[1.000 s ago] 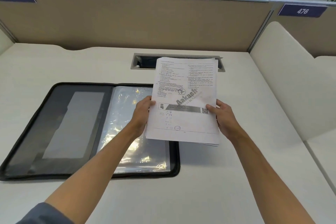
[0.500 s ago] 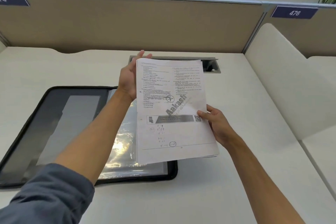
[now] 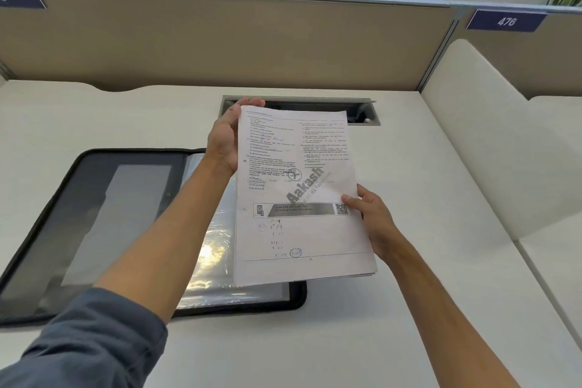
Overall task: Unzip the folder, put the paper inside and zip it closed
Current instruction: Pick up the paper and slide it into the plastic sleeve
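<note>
Paper [image 3: 302, 198] white, black print; folder [image 3: 94, 214] black, grey inside; desk [image 3: 409, 293] cream.

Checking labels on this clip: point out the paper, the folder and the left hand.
paper [image 3: 299, 198]: head view, middle of the printed top sheet.
folder [image 3: 94, 224]: head view, dark left inner panel.
left hand [image 3: 225, 142]: head view, palm beside the sheet's edge.

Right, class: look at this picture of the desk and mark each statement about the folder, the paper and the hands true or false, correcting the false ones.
1. The folder lies open on the desk. True.
2. The paper is already inside the folder. False: both hands hold it above the folder's right side.
3. The left hand holds the paper's upper left edge. True.
4. The right hand rests flat on the desk. False: it has a grip on the paper's right edge.
5. The sign reads 476. True.
</note>
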Available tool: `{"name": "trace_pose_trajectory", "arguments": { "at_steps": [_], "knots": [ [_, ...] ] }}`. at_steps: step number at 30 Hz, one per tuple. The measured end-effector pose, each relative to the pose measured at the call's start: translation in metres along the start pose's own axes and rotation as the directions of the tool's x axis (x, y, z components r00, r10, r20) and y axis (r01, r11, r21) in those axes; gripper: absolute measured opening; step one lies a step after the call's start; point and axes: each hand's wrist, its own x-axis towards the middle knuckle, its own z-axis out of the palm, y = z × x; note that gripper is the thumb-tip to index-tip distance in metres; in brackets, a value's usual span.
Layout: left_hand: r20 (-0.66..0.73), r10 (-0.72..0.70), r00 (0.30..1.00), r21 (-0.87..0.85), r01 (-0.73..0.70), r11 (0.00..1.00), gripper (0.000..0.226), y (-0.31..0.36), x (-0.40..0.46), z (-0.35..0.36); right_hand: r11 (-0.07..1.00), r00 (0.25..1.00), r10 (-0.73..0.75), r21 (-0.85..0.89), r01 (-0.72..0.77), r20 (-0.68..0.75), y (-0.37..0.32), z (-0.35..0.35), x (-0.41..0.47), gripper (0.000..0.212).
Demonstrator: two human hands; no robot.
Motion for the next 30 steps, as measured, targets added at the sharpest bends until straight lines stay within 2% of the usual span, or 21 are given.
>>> {"name": "trace_pose_trajectory", "arguments": {
  "at_steps": [4,7,10,12,15,17,21,25,30],
  "knots": [
    [-0.055,-0.02,0.998,-0.01,0.019,1.0,0.029,0.002,-0.002,0.001,1.0,1.0,-0.018,0.008,0.018,0.001,0.001,-0.001,0.001,0.024],
    [0.004,-0.131,0.991,0.031,0.131,0.991,0.043,-0.001,-0.014,-0.001,0.999,0.999,-0.032,-0.009,0.032,-0.027,0.0,-0.002,0.004,0.024],
    [0.088,-0.226,0.97,0.199,0.205,0.958,0.045,-0.016,-0.031,-0.01,0.999,0.996,-0.051,-0.007,0.05,-0.068,-0.001,-0.005,0.009,0.025],
    [0.094,-0.274,0.957,0.302,0.234,0.924,0.041,-0.028,-0.043,-0.017,0.998,0.993,-0.061,-0.013,0.06,-0.097,-0.003,-0.006,0.013,0.025],
    [0.069,-0.234,0.97,0.458,0.178,0.871,0.029,-0.044,-0.056,-0.024,0.997,0.989,-0.073,-0.035,0.069,-0.131,-0.004,-0.007,0.021,0.025],
    [0.067,-0.186,0.98,0.55,0.119,0.827,0.029,-0.049,-0.06,-0.026,0.996,0.988,-0.078,-0.059,0.07,-0.134,-0.007,-0.009,0.025,0.025],
    [0.057,-0.146,0.988,0.579,0.087,0.811,0.031,-0.047,-0.059,-0.029,0.993,0.997,-0.042,-0.113,0.033,-0.07,-0.019,-0.011,0.037,0.027],
    [0.078,-0.152,0.985,0.56,0.083,0.824,0.031,-0.04,-0.055,-0.036,0.976,1.0,0.023,-0.217,-0.019,0.017,-0.039,-0.016,0.055,0.018],
    [0.084,-0.169,0.982,0.539,0.098,0.837,0.03,-0.036,-0.044,-0.047,0.949,0.98,0.137,-0.302,-0.088,0.145,-0.051,-0.017,0.078,0.025]
  ]
}}
